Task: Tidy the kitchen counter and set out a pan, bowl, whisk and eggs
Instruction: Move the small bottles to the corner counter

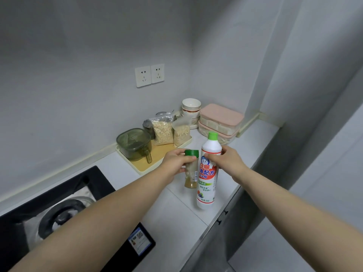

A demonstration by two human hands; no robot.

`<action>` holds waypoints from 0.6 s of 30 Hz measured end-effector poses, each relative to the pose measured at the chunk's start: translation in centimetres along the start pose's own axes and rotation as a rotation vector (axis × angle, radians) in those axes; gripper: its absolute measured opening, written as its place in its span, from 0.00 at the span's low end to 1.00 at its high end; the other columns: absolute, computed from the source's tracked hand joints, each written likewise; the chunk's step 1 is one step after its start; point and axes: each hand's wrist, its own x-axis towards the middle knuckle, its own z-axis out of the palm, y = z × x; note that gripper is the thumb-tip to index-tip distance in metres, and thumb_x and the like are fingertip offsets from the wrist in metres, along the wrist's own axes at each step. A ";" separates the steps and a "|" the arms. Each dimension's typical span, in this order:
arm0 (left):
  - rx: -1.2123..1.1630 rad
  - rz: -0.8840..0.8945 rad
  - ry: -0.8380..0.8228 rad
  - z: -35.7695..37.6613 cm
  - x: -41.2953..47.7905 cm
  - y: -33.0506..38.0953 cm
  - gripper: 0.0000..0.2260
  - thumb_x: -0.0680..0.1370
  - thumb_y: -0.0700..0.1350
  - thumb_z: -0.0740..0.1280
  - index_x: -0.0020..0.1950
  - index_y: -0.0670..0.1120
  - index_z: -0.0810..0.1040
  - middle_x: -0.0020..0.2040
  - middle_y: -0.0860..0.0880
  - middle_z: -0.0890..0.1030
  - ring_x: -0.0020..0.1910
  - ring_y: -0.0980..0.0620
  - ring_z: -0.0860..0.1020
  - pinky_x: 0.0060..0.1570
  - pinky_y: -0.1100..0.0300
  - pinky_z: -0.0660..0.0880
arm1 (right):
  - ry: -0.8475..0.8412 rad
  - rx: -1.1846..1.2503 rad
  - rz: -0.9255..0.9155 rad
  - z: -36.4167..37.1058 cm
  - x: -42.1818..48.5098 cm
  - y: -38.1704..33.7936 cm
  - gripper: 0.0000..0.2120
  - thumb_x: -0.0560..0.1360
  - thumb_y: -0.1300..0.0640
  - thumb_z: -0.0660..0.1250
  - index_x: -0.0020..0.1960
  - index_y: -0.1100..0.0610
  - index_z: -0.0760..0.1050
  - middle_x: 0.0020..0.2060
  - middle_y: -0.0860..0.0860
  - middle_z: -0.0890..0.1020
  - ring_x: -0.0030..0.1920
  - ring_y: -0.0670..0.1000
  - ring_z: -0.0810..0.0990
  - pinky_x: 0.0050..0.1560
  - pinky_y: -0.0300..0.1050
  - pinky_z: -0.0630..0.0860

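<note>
My left hand (175,163) grips a small spice jar (191,178) with a green lid and brownish powder, near its top. Beside it, my right hand (227,163) grips the neck of a tall white dish-soap bottle (207,181) with a green cap and red lettering. Both containers are over the white counter (176,213); whether they rest on it I cannot tell. A stack of white bowls (191,108) stands in the far corner. No pan, whisk or eggs are in view.
A wooden tray (157,156) holds a green lidded container (134,143) and two bags of oats (170,131). Two stacked pink-lidded boxes (220,120) sit at the back right. A black gas hob (59,209) lies at the left. The counter's front edge runs diagonally at the right.
</note>
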 end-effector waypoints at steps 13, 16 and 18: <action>0.261 0.140 0.292 3.2 14.2 3.3 0.23 0.68 0.36 0.76 0.62 0.42 0.76 0.51 0.46 0.79 0.52 0.48 0.78 0.55 0.49 0.78 | 0.091 -0.146 -0.065 -3.7 19.9 1.9 0.23 0.67 0.56 0.75 0.57 0.57 0.69 0.48 0.51 0.78 0.47 0.52 0.78 0.47 0.48 0.76; 0.320 0.192 0.358 3.3 17.0 3.8 0.23 0.67 0.35 0.76 0.61 0.42 0.77 0.51 0.47 0.78 0.52 0.49 0.77 0.57 0.53 0.77 | 0.093 -0.165 -0.098 -3.4 23.6 1.8 0.24 0.68 0.57 0.75 0.59 0.59 0.69 0.48 0.51 0.77 0.46 0.52 0.76 0.45 0.45 0.72; 0.370 0.214 0.385 3.1 18.2 4.1 0.23 0.66 0.36 0.77 0.60 0.42 0.77 0.50 0.48 0.77 0.50 0.52 0.76 0.55 0.58 0.75 | 0.092 -0.180 -0.113 -3.0 25.6 1.7 0.23 0.68 0.56 0.74 0.59 0.59 0.69 0.46 0.50 0.76 0.46 0.52 0.75 0.44 0.44 0.70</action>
